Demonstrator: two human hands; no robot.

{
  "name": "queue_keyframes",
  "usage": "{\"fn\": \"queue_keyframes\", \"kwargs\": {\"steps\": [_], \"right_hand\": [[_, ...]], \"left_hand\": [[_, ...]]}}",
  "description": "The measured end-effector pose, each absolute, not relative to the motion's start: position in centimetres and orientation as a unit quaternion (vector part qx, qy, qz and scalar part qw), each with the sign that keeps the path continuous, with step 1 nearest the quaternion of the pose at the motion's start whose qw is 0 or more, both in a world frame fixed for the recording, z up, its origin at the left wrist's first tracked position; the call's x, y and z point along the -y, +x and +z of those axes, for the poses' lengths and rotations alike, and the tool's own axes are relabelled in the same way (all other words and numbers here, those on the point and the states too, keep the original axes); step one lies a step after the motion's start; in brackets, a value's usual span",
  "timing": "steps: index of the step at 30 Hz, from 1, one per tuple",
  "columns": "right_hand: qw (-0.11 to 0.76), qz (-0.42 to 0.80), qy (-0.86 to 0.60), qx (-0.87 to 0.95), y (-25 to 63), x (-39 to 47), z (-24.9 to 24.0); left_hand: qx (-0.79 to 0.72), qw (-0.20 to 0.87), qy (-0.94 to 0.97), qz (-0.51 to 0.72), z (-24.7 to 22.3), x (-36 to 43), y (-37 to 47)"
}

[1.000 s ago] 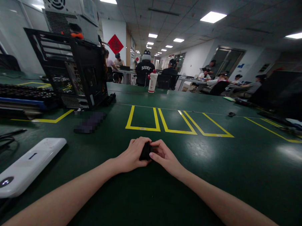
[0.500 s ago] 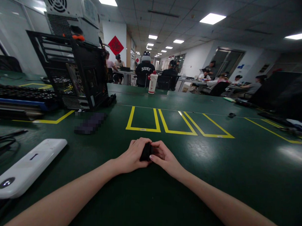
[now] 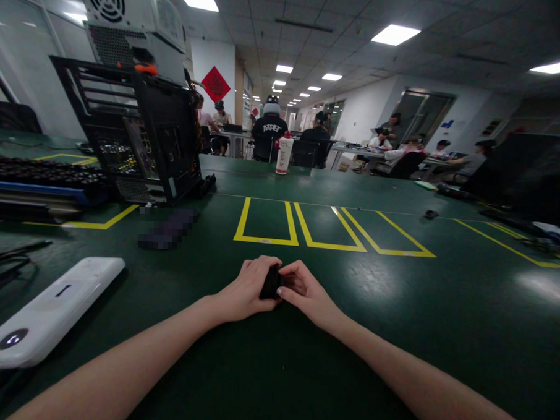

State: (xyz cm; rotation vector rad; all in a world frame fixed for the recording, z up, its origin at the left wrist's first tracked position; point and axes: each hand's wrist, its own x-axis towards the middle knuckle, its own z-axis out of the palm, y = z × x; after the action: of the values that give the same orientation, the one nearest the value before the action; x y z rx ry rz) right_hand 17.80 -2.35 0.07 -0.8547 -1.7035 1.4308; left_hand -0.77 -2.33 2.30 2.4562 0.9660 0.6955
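A small black block-like object (image 3: 270, 282) is between my hands, low over the green table (image 3: 273, 370); its exact kind does not show. My left hand (image 3: 250, 287) wraps it from the left, fingers over the top and thumb along the near side. From the right, the fingertips and thumb of my right hand (image 3: 308, 294) pinch its right edge. The far side of the object is hidden by my fingers. Just beyond my hands, yellow tape outlines (image 3: 265, 240) mark the tabletop.
To the left are an open black computer case (image 3: 157, 136) with a power supply (image 3: 130, 24) on top, a blurred dark flat object (image 3: 168, 228) and a white device (image 3: 53, 311). A white cup (image 3: 283, 155) stands at the far edge. A small black piece (image 3: 430, 214) lies right. Several people sit beyond.
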Motion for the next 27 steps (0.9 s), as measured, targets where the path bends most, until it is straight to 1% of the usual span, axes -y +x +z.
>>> {"fn": "queue_keyframes", "kwargs": {"steps": [7, 17, 22, 27], "right_hand": [[0.375, 0.529, -0.34, 0.681, 17.6, 2.5, 0.0], [0.374, 0.545, -0.349, 0.664, 17.7, 2.3, 0.2], [0.356, 0.528, -0.378, 0.672, 17.7, 2.5, 0.4], [0.36, 0.535, -0.338, 0.685, 17.9, 2.6, 0.4]], "left_hand": [[-0.344, 0.209, 0.881, 0.248, 2.6, 2.5, -0.7], [-0.344, 0.187, 0.879, 0.272, 1.4, 2.0, -0.7], [-0.342, 0.2, 0.883, 0.252, 2.1, 2.3, -0.7], [-0.341, 0.198, 0.883, 0.255, 1.7, 2.2, -0.8]]}}
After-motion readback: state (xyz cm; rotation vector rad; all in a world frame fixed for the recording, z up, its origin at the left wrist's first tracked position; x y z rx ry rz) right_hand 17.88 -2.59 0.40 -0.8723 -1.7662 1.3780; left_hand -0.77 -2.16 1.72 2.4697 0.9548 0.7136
